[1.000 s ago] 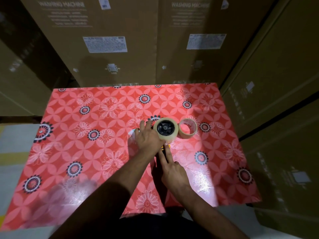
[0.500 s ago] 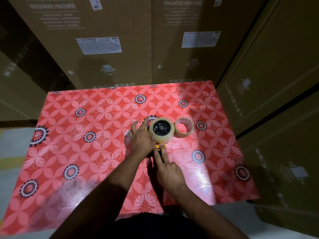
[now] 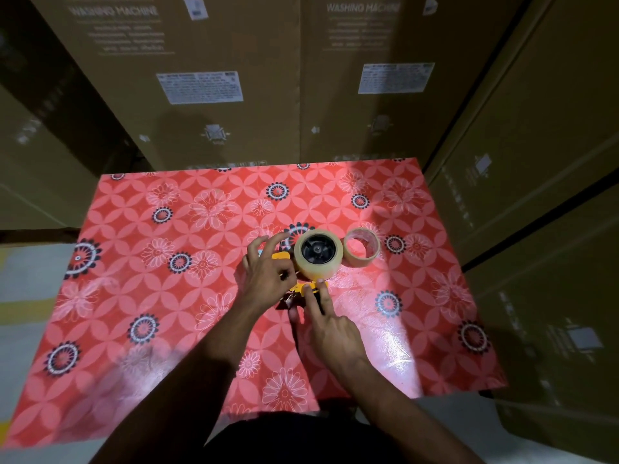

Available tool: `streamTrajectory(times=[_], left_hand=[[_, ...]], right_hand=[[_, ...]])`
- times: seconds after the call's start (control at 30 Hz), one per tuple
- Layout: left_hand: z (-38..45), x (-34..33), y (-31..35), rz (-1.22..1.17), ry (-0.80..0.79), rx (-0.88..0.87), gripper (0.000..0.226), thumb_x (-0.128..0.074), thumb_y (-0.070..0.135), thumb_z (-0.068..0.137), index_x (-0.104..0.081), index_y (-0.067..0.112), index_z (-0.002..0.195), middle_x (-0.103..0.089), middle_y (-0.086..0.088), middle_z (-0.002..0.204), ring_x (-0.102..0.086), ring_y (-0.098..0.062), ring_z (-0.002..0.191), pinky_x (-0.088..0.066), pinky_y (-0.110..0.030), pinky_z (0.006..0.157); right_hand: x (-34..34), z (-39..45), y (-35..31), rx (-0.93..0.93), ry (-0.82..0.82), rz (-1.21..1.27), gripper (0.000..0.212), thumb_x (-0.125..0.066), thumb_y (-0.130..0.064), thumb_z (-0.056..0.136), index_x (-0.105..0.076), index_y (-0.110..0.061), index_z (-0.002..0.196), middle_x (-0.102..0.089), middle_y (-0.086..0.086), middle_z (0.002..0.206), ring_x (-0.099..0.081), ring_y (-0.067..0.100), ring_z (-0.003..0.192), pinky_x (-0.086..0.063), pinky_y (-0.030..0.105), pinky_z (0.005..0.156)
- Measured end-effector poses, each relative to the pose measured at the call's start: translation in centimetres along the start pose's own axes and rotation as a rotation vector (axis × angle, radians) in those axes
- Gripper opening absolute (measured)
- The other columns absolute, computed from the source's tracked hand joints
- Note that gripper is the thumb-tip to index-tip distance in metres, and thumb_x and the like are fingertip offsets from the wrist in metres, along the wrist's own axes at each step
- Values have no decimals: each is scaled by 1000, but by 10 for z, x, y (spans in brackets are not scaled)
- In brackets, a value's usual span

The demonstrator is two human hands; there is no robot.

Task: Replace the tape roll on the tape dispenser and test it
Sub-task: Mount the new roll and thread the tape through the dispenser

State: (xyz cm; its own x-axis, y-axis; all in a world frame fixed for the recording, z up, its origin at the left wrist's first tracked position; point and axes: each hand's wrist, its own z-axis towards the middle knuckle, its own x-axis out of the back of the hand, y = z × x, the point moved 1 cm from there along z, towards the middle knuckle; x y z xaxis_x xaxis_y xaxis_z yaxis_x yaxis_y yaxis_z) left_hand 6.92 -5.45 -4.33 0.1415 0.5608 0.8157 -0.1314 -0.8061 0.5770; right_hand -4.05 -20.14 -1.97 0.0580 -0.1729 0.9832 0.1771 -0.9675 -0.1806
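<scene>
The full tape roll [image 3: 318, 257] is already sitting on the black hub of the yellow tape dispenser [image 3: 303, 291], which is lying on its side toward the far right part of the counter [image 3: 140, 296], nearer the far edge than the near one. The nearly spent tape roll [image 3: 361, 246] is lying just beside it on the right, touching or almost touching it. So I am judging the swap itself as done; what is left, as far as I can tell, is leading the tape end through to the cutter and pulling a strip as a test.

My right hand [image 3: 330, 324] is pressing two outstretched fingers onto the dispenser's yellow frame just below the roll, grasping nothing. My left hand [image 3: 268, 272] is hovering over the dispenser's left side with fingers spread and curled; I cannot tell whether it is pinching the tape end.

Compared with a second ago, my left hand is lifting off the roll's edge and its fingers are opening, uncovering a yellow part of the dispenser, while the rolls are staying put.
</scene>
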Motion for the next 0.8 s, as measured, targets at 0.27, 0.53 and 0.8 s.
streamTrajectory(times=[0.27,0.53,0.8], left_hand=[[-30,-2,-24,-3,87,-105,19,-89,19,76,-74,24,68,-50,7,157,-27,-19,140,-33,-53,101],[-36,0,-34,-78,117,7,23,-88,23,79,-68,27,68,-44,10,161,-28,-26,145,-24,-50,107],[-48,8,-63,-56,96,53,20,-78,27,77,-63,30,63,-44,14,162,-25,-28,150,-19,-73,116]], right_hand=[[5,4,5,-117,-183,20,80,-1,-41,87,-27,-18,159,-13,15,169,-73,32,62,-36,31,48],[14,1,9,-100,-290,8,99,18,-45,69,-7,-23,162,11,6,170,-74,37,85,-41,34,60],[4,6,23,-51,-303,-47,73,-25,-25,91,-9,-23,162,8,6,170,-72,36,71,-37,34,55]])
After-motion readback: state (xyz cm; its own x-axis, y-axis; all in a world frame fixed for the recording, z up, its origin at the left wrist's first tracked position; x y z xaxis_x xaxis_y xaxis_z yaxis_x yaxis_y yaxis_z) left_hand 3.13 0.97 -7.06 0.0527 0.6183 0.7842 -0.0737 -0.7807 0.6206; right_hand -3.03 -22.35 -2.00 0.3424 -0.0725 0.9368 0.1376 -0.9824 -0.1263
